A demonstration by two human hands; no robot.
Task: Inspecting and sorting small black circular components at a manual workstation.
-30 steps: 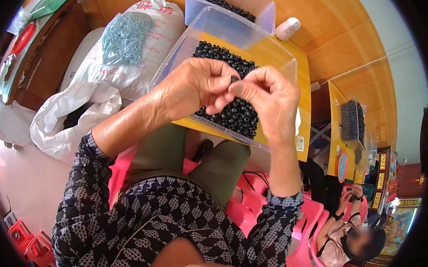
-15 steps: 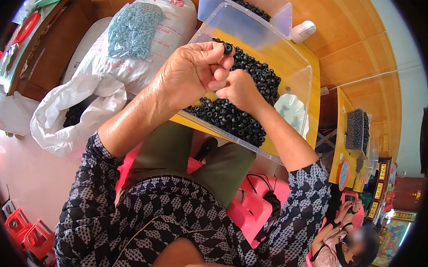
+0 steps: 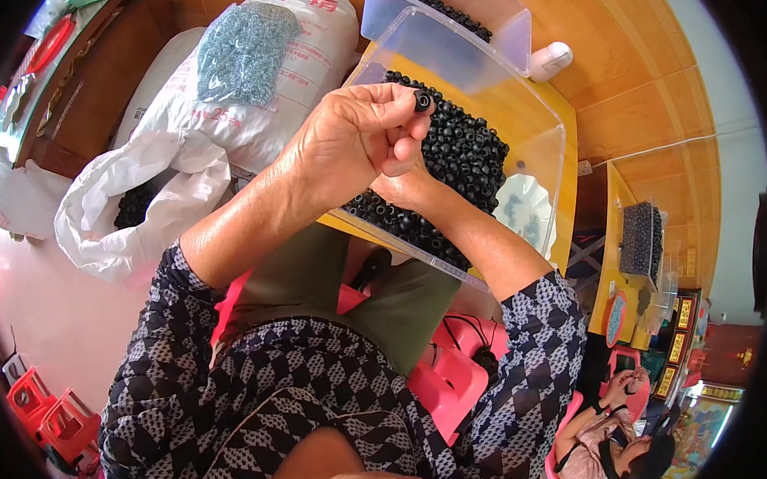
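Between the thumb and index finger of my left hand [image 3: 345, 139] is a small black ring-shaped piece [image 3: 422, 101] with a hole in its end; the other fingers are curled. My right hand [image 3: 410, 188] is just below and behind the left one, low over the near left part of a clear plastic bin [image 3: 561, 174]. Its fingers are hidden by my left hand, so what they hold does not show. Many similar black pieces [image 3: 469, 149] lie heaped in the bin, under and beyond both hands.
A white scalloped dish [image 3: 518, 197] sits at the bin's right side. Behind stand a second bin [image 3: 504, 31] and a white bottle [image 3: 550, 60]. To the left are a large white sack [image 3: 319, 57] bearing a bag of bluish bits [image 3: 246, 54], and an open white bag [image 3: 85, 205] with black pieces.
My right hand has moved left and down, its fingers passing out of sight behind my left hand. The left hand, still pinching the black piece, has shifted slightly right and down.
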